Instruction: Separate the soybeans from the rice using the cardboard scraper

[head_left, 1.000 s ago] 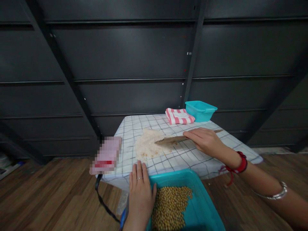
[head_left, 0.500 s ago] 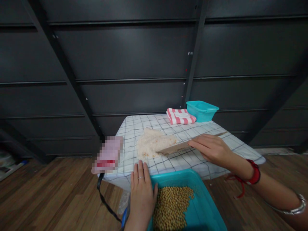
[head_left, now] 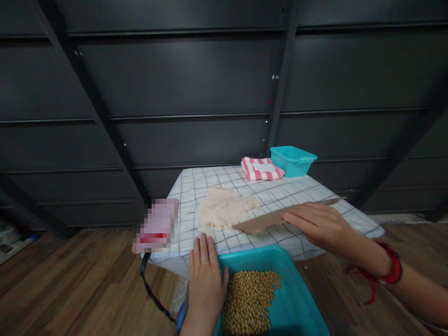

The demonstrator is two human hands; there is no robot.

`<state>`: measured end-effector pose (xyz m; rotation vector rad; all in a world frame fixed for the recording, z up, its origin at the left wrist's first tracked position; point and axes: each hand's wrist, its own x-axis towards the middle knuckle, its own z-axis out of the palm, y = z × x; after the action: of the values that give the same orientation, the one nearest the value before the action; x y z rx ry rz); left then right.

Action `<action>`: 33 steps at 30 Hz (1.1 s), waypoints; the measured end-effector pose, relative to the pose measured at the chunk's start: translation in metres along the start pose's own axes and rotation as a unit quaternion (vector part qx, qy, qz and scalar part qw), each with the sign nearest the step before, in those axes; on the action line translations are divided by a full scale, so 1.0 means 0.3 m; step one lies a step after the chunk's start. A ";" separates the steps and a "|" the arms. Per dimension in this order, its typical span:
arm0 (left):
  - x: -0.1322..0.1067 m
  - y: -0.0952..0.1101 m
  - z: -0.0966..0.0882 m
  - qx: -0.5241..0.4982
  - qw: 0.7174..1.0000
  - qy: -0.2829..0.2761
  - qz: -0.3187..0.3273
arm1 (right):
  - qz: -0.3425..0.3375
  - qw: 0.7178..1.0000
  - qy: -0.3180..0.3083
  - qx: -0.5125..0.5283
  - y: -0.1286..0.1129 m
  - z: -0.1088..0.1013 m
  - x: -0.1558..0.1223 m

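Observation:
My right hand (head_left: pixel 318 224) grips a flat piece of brown cardboard (head_left: pixel 261 222), its low edge near the tablecloth. The cardboard's left tip is close to the right side of a spread pile of pale, rice-like grains (head_left: pixel 224 207), with some yellowish beans mixed in along its edges. Stretched flat, the fingers of my left hand (head_left: pixel 206 275) lie at the table's front edge, the thumb against the rim of a teal plastic basin (head_left: pixel 297 284). Many round yellow beans, like soybeans (head_left: pixel 250 298), fill the left part of that basin.
A checked white cloth covers the table (head_left: pixel 206 177). At the back right stand a folded pink-striped towel (head_left: pixel 262 169) and a smaller turquoise basin (head_left: pixel 293 161). A blurred-out pink item (head_left: pixel 157 226) sits at the left edge, above a black strap (head_left: pixel 150 289). Dark panels (head_left: pixel 189 74) rise behind.
My right hand and the cardboard have moved right and toward me, away from the pale pile. The cardboard shows more of its flat face. My left hand has stayed put.

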<state>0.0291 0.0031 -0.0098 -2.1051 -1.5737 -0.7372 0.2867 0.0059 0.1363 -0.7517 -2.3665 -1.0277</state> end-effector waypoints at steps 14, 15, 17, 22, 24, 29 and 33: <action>0.002 0.004 -0.015 0.018 1.000 -0.014 0.000 | -0.002 1.000 -0.029 0.006 -0.051 -0.024 0.043; 0.001 0.004 -0.015 0.017 1.000 -0.016 -0.001 | -0.003 0.999 -0.030 0.010 -0.053 -0.028 0.044; 0.001 0.003 -0.015 0.019 1.000 -0.018 -0.002 | -0.003 0.999 -0.029 0.020 -0.055 -0.037 0.044; 0.002 0.004 -0.019 0.028 0.999 -0.016 -0.002 | 0.008 0.999 -0.027 0.026 -0.054 -0.040 0.046; 0.003 0.004 -0.020 0.028 0.999 -0.016 -0.002 | 0.005 0.999 -0.025 0.025 -0.056 -0.029 0.055; 0.001 0.001 -0.015 0.025 1.000 -0.010 0.000 | -0.010 0.999 -0.029 0.037 -0.068 -0.023 0.068; -0.003 0.000 -0.012 0.026 1.000 -0.006 0.001 | 0.006 0.997 -0.032 0.066 -0.060 -0.057 0.052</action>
<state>0.0282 0.0004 -0.0076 -2.0763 -1.5789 -0.6768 0.2666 -0.0129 0.1469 -0.7595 -2.4523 -0.8442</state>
